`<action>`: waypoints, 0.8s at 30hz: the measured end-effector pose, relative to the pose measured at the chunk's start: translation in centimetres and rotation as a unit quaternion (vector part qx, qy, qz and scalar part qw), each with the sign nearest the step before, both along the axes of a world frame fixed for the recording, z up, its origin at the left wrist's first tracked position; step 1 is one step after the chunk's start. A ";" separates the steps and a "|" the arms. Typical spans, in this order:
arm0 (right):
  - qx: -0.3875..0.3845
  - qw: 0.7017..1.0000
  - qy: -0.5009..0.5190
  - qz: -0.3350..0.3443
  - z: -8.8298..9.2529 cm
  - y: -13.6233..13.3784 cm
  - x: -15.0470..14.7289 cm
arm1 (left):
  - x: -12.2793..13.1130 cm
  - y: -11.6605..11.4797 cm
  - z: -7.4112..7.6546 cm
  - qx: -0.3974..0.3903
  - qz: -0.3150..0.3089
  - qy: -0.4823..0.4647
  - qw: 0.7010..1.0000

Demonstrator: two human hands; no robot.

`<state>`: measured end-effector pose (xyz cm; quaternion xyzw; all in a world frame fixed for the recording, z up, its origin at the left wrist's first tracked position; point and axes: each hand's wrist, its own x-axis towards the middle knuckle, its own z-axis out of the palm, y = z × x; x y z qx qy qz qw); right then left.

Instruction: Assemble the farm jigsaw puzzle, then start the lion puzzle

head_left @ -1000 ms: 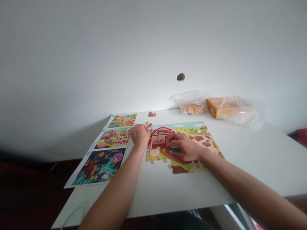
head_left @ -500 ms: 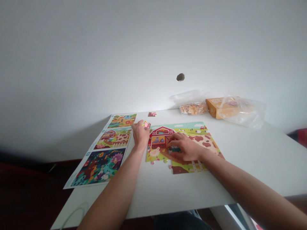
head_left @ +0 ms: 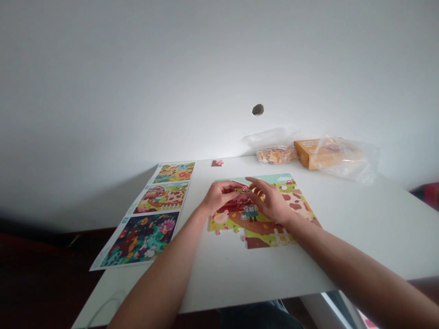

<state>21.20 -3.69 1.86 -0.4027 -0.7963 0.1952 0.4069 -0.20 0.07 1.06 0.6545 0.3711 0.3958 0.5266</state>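
A farm jigsaw puzzle (head_left: 270, 237), with a barn, chicken and cow, lies partly assembled on the white table. Its lower left corner is open, with tabs sticking out. Above the barn part my two hands meet, fingertips almost together. My left hand (head_left: 221, 195) pinches a small puzzle piece (head_left: 243, 197), mostly hidden behind the fingers. From the other side, my right hand (head_left: 270, 201) has its curved thumb and fingers at the same piece. Near the wall lies a loose dark red and pink puzzle piece (head_left: 217, 163), apart from both hands.
A picture sheet (head_left: 139, 212) with three printed scenes lies at the left, overhanging the table edge. At the back right are a clear bag of puzzle pieces (head_left: 277, 155) and an orange box (head_left: 305, 155) with clear plastic wrap (head_left: 360, 160). The wall (head_left: 192, 91) stands close behind.
My left hand has moved right with the puzzle piece, from beside the picture sheet to over the barn. My right hand has lifted off the puzzle to meet it.
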 end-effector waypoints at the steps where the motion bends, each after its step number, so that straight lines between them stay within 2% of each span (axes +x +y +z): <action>1: 0.001 1.000 0.002 0.006 0.1 0.0 0.0 | 0.1 -0.2 0.1 -0.006 -0.024 -0.002 1.000; 4: -0.008 1.000 0.008 0.018 0.4 -0.2 -0.2 | 0.0 -0.5 0.3 -0.019 -0.052 -0.011 0.998; 7: -0.062 0.997 0.015 0.032 0.6 -0.4 -0.5 | -0.3 -0.5 0.5 -0.031 -0.054 0.002 0.998; 11: -0.147 0.982 -0.012 0.118 0.6 -1.1 -1.0 | -0.3 -0.7 1.1 -0.035 -0.084 0.011 0.996; 15: -0.153 0.972 -0.038 0.173 0.9 -2.0 -1.6 | -0.1 -0.9 1.4 -0.046 -0.094 0.001 0.995; 19: -0.148 0.972 -0.027 0.179 1.1 -2.4 -2.0 | 0.0 -0.8 1.2 -0.036 -0.088 0.007 0.995; 24: -0.206 0.965 0.001 0.159 0.7 -2.3 -2.1 | -0.1 -0.7 1.1 -0.034 -0.086 0.008 0.996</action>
